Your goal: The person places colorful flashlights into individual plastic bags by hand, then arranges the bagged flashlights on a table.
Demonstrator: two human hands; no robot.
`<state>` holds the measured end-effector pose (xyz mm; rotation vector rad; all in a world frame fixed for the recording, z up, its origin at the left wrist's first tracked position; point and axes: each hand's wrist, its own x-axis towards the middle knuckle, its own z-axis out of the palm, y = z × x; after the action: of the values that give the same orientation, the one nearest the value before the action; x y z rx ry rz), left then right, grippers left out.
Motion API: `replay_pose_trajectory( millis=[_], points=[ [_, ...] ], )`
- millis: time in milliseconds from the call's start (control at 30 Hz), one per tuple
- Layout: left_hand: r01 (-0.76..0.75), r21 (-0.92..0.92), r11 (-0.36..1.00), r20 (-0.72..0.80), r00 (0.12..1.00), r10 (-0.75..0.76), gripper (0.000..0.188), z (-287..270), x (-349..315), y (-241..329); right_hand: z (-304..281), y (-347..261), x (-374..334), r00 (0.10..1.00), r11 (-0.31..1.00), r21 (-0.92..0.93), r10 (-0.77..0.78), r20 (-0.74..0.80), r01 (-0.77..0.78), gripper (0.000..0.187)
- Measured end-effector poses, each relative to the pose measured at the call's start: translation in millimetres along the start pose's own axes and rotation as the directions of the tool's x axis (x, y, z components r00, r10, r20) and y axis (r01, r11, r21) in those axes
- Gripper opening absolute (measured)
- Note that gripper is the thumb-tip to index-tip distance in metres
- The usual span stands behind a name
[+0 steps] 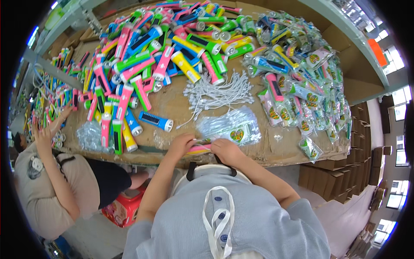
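At the table's front edge my left hand (181,146) and my right hand (227,151) are closed on the two ends of a pink-and-yellow flashlight (199,149). Clear plastic seems to lie around it, though my fingers cover much of it. Just beyond my hands is a flat stack of clear plastic bags (230,127) with a printed green patch. White charging cables (222,91) lie in a tangled bunch behind the bags. To the left of the bags rests a single blue flashlight (155,121) with a dark panel.
Loose colourful flashlights (138,64) are heaped across the left and back. Bagged flashlights (306,95) fill the right side. Crumpled clear plastic (91,134) lies at the front left. A co-worker (56,181) sits at my left by a red stool (125,208). Cardboard boxes (330,179) stand at right.
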<state>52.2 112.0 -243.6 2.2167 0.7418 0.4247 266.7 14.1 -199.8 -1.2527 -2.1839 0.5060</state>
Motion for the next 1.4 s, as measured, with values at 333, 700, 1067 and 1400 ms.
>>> replay_pose_trajectory(
  millis=[333, 700, 1067, 1400],
  points=[
    [0.470, -0.161, 0.868, -0.257, 0.829, -0.496, 0.020, -10.1, -21.3, -14.0, -192.1, 79.1, 24.7, 0.789, 0.801, -0.271, 0.356, -0.500, -0.533, 0.011],
    [0.178, 0.129, 0.976, -0.099, 0.981, -0.166, 0.016, -13.2, 2.5, 93.9, -175.9, 25.0, 70.1, 0.923, 0.883, -0.290, 0.384, 0.000, -0.368, 0.035],
    [0.177, 0.029, 0.984, -0.193, 0.967, -0.168, 0.015, -49.8, 8.3, 131.3, -75.1, -35.0, 46.3, 0.997, 0.993, -0.097, -0.075, -0.011, 0.073, 0.011],
    [-0.102, 0.455, 0.884, -0.165, 0.966, 0.197, 0.010, -74.5, -6.0, 140.1, -92.8, -43.4, 46.4, 0.998, 0.994, 0.089, 0.064, 0.028, -0.066, 0.019]
  ],
)
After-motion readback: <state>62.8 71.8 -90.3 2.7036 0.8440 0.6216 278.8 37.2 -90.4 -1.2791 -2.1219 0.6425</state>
